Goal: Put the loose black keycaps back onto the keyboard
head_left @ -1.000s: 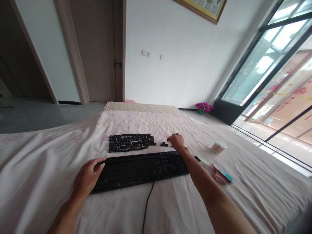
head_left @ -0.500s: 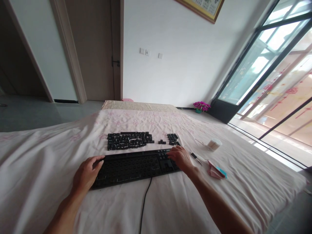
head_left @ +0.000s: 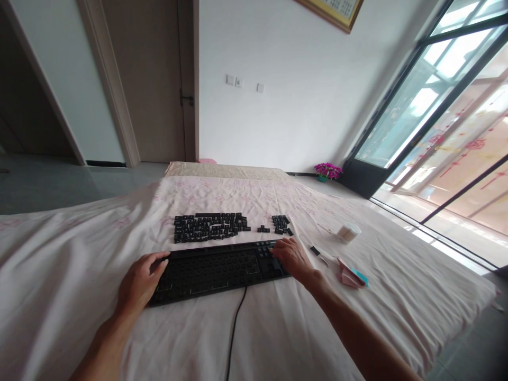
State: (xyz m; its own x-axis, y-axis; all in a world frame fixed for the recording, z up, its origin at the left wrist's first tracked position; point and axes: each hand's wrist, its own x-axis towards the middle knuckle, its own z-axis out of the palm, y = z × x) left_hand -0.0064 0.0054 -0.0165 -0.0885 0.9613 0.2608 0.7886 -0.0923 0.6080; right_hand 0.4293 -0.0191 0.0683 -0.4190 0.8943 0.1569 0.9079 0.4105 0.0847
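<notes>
Bed: keyboard, loose keycaps

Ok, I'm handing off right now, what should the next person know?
Left hand rests open on the keyboard's left end. Right hand lies on its right end, fingers down on the numpad area.
Done: most keycaps are off, the main pile of keycaps and a smaller keycap group lying on the sheet behind the keyboard.
Left: can't tell if any caps remain under the right hand.

Keyboard lies on the bed sheet, loose keycaps in rows behind it, a round container to its right, cable trailing toward the viewer.
</notes>
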